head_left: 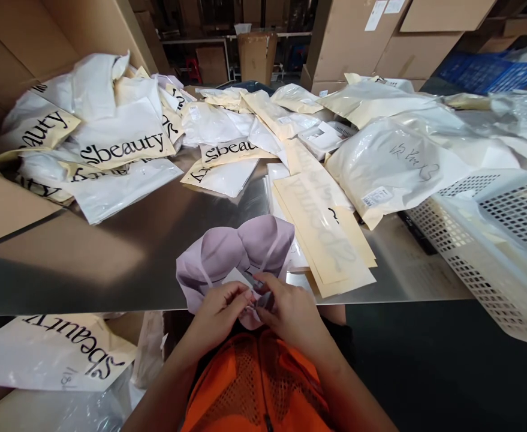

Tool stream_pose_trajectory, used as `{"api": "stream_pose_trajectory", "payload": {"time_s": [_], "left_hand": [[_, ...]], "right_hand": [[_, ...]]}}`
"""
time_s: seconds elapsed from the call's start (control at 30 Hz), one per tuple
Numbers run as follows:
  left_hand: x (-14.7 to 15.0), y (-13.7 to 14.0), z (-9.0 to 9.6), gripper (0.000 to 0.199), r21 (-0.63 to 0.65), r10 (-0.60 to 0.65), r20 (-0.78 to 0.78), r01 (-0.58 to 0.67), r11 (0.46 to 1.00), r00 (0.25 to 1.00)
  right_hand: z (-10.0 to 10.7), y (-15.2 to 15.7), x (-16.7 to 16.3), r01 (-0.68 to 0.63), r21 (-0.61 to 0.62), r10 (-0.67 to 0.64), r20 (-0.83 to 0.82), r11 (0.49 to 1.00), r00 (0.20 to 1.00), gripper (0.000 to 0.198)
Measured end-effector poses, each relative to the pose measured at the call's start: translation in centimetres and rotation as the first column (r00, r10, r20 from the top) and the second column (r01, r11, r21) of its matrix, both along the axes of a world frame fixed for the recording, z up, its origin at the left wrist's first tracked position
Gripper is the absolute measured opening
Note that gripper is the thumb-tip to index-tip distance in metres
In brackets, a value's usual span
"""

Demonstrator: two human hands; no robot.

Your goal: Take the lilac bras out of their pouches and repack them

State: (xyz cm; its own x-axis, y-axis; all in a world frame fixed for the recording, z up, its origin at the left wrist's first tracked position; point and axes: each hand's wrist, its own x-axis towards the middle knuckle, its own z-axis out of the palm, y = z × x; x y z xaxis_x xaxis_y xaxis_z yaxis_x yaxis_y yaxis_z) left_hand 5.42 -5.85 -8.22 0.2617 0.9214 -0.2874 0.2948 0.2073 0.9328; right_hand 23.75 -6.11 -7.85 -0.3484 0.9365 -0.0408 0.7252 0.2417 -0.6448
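Note:
A lilac bra (222,247) with moulded cups lies at the table's front edge, its lower part hanging toward me. My left hand (222,307) is closed in a pinch at the bra's near middle. Opposite it, my right hand (289,305) has its fingers bent and closed round the same part of the fabric. Between the hands and the cups shows a small white tag (238,276); whether fingers grip it directly cannot be made out. Just right of the bra lie flat cream-and-white printed bags (321,234), stacked askew.
An open carton (15,207) at left spills printed white packages (119,129). Filled bags (393,162) lie along the back right, beside a white perforated basket (492,240). More bags (60,354) are below the table edge at left. Cartons (362,42) stand behind.

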Motion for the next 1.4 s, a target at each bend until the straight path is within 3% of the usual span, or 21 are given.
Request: {"api": "stream_pose_trajectory", "payload": {"time_s": [0.1,0.23,0.3,0.4,0.6,0.73,0.83,0.93,1.03,1.1,1.17,1.23,1.4], "left_hand": [[0.0,-0.2,0.1,0.035,-0.045,0.0,0.121,0.005,0.999,0.993],[-0.3,-0.7,-0.2,0.037,-0.015,0.063,0.108,-0.062,0.998,0.992],[-0.5,-0.8,-0.4,0.037,-0.001,0.101,0.081,-0.101,0.995,0.992],[-0.6,-1.0,-0.6,0.037,-0.008,0.122,0.09,-0.122,0.993,0.988],[-0.7,-1.1,-0.7,0.036,-0.054,0.171,0.128,-0.165,0.985,0.977],[-0.7,-0.9,-0.8,0.034,-0.085,0.114,0.104,-0.106,0.991,0.988],[-0.7,-1.0,-0.5,0.029,-0.121,0.044,0.142,-0.027,0.992,0.989],[-0.7,-1.0,0.0,0.026,-0.141,0.043,0.214,-0.012,0.99,0.976],[-0.7,-1.1,0.3,0.028,-0.135,0.099,0.26,-0.065,0.989,0.961],[-0.6,-1.0,0.3,0.031,-0.119,0.138,0.253,-0.11,0.987,0.958],[-0.6,-1.0,0.0,0.032,-0.083,0.183,0.248,-0.168,0.982,0.951],[-0.6,-0.9,-0.4,0.031,-0.033,0.217,0.238,-0.215,0.976,0.947],[-0.4,-0.5,-1.1,0.034,-0.021,0.325,0.224,-0.329,0.944,0.919]], "right_hand": [[0.5,0.3,0.4,-0.041,-0.109,0.029,-0.106,0.993,0.994,0.037],[0.3,0.5,1.0,-0.121,-0.064,0.118,-0.043,0.991,0.992,0.006],[0.2,0.5,1.2,-0.16,-0.03,0.161,0.053,0.987,0.985,0.02],[0.0,0.3,1.4,-0.205,-0.024,0.206,0.106,0.978,0.973,0.023],[0.0,0.1,0.9,-0.22,-0.065,0.217,-0.056,0.973,0.975,0.077],[0.3,0.2,0.5,-0.212,0.028,0.214,-0.135,0.977,0.967,0.094],[-0.1,0.3,0.2,-0.192,0.072,0.203,-0.21,0.979,0.957,0.084],[-1.2,0.8,-0.1,-0.22,-0.028,0.183,-0.458,0.975,0.87,0.076],[-2.1,1.6,0.0,-0.382,-0.169,0.199,-0.628,0.909,0.752,0.054],[-2.2,2.1,0.2,-0.483,-0.227,0.257,-0.619,0.846,0.742,0.042],[-2.1,2.4,0.4,-0.513,-0.225,0.322,-0.559,0.829,0.764,0.042],[-1.9,2.3,0.4,-0.453,-0.179,0.316,-0.499,0.873,0.807,0.036],[-1.5,1.3,-0.1,-0.17,-0.098,0.101,-0.489,0.98,0.866,0.014]]}}
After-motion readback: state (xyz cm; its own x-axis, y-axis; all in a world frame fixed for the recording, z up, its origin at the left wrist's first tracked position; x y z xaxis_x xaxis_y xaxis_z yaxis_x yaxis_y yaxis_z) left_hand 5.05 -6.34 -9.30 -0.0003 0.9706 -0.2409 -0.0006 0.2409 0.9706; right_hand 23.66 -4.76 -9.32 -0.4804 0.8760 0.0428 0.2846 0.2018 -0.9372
